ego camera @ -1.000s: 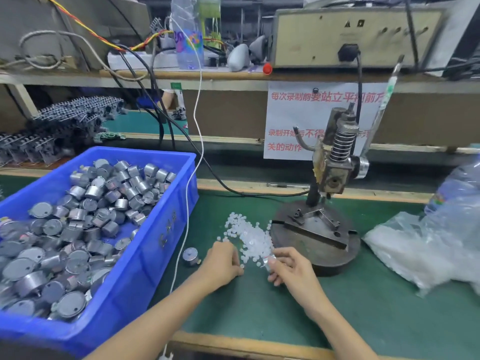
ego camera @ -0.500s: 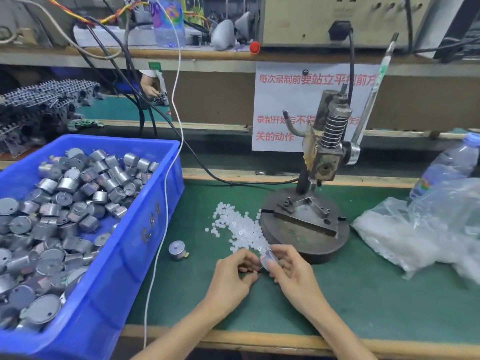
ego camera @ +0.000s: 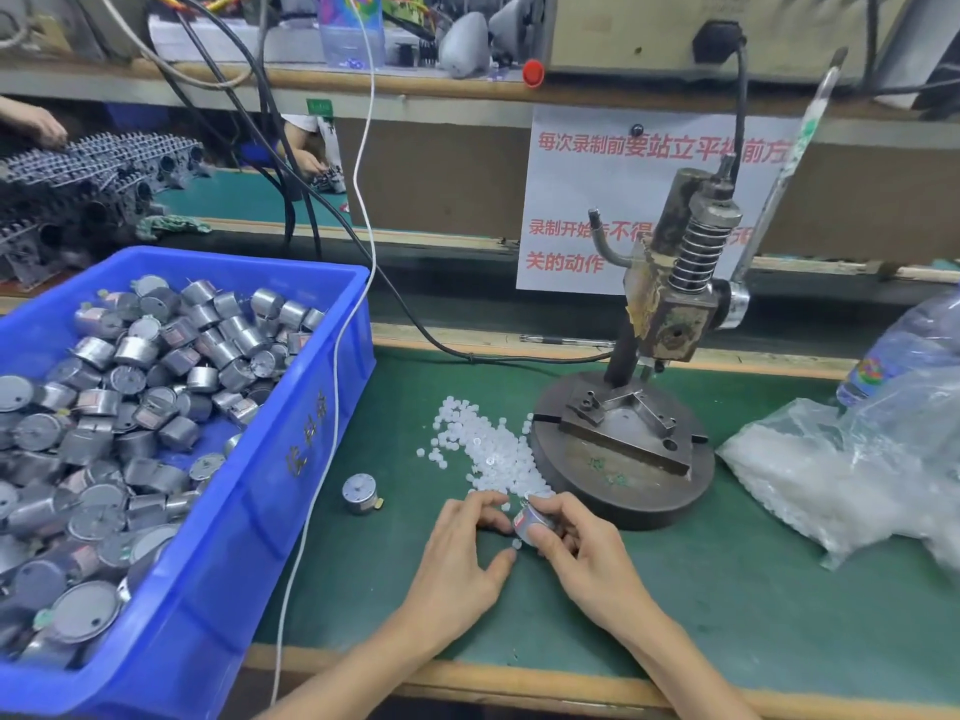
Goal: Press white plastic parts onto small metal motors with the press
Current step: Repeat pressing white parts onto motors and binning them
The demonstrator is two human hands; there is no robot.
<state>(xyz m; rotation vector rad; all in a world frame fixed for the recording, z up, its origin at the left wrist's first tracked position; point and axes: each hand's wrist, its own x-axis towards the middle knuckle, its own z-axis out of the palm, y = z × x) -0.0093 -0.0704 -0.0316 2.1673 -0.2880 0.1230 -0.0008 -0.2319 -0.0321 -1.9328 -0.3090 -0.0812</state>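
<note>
My right hand (ego camera: 576, 550) grips a small silver motor (ego camera: 530, 522) just in front of the press base (ego camera: 623, 459). Beside it, my left hand (ego camera: 467, 553) has its fingertips against the motor, and a tiny white plastic part (ego camera: 516, 544) sits by its thumb tip. A pile of white plastic parts (ego camera: 488, 454) lies on the green mat left of the base. One loose motor (ego camera: 359, 492) stands on the mat. The hand press (ego camera: 675, 314) with its spring and lever rises behind the base.
A blue bin (ego camera: 291, 459) full of metal motors fills the left. A white cable (ego camera: 332, 397) hangs across its right wall. Clear plastic bags (ego camera: 841, 470) of white parts and a water bottle (ego camera: 904, 350) lie at the right. The wooden table edge (ego camera: 519, 683) runs in front.
My left hand has come away from the pile of parts and closed in on the motor that my right hand holds. The camera has tilted down and moved closer.
</note>
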